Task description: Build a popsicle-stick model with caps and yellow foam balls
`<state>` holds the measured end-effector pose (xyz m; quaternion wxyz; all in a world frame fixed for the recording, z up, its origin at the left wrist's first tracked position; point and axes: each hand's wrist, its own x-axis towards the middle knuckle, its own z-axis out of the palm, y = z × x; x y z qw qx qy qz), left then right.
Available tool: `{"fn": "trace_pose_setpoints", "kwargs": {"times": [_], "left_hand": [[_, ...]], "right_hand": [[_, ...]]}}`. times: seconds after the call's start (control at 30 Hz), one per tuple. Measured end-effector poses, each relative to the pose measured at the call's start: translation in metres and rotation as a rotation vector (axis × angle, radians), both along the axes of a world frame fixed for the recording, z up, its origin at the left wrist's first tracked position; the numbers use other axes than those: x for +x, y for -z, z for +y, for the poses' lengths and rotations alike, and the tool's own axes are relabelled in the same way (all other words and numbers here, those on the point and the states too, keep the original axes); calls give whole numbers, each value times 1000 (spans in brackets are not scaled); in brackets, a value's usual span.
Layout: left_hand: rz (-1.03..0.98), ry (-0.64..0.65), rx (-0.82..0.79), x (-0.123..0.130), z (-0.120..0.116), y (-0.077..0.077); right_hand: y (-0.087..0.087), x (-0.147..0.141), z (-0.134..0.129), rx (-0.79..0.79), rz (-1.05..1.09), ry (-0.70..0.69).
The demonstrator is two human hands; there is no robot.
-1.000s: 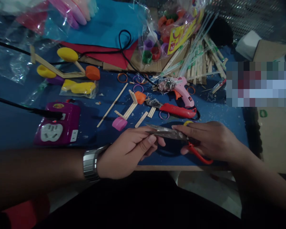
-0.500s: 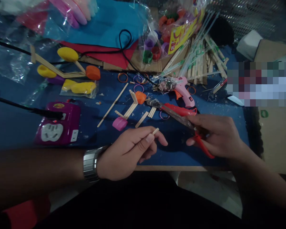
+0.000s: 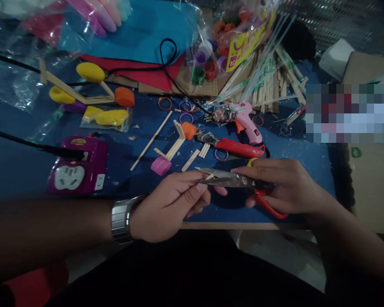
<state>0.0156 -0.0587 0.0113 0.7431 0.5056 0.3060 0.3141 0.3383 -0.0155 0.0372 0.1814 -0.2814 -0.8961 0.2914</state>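
Observation:
My left hand (image 3: 176, 200), with a metal watch at its wrist, pinches a small wooden stick (image 3: 210, 176) between thumb and forefinger. My right hand (image 3: 281, 183) is closed on the handles of a pair of scissors (image 3: 233, 178) with red and yellow grips. The parted blades point left and lie around the stick's tip, close to my left fingertips. Just beyond the hands lie a small stick frame with an orange cap (image 3: 189, 130) and a pink cap (image 3: 161, 165), short cut sticks (image 3: 190, 160), and a red-handled tool (image 3: 240, 148).
A pink glue gun (image 3: 249, 121) lies behind the red tool. At left stands a purple power socket box (image 3: 78, 166) with a plugged cable. Further back are a stick build with a yellow spoon-like piece (image 3: 90, 72), bagged caps (image 3: 205, 64) and a pile of sticks (image 3: 269, 81).
My right hand has turned the scissors and brought the blades left and down, onto the stick. My left hand has stayed nearly still with the stick in its pinch.

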Motion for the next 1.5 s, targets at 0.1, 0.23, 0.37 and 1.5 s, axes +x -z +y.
{"fn": "trace_pose_setpoints", "kwargs": {"times": [0.1, 0.23, 0.37, 1.5], "left_hand": [[3, -5, 23, 1, 2, -1], [0, -9, 38, 2, 3, -2], [-29, -2, -3, 2, 3, -2], [0, 5, 57, -1, 5, -4]], "right_hand": [[1, 0, 0, 34, -14, -2], [1, 0, 1, 70, -10, -5], [1, -1, 2, 97, -14, -9], [-3, 1, 2, 197, -23, 4]]}}
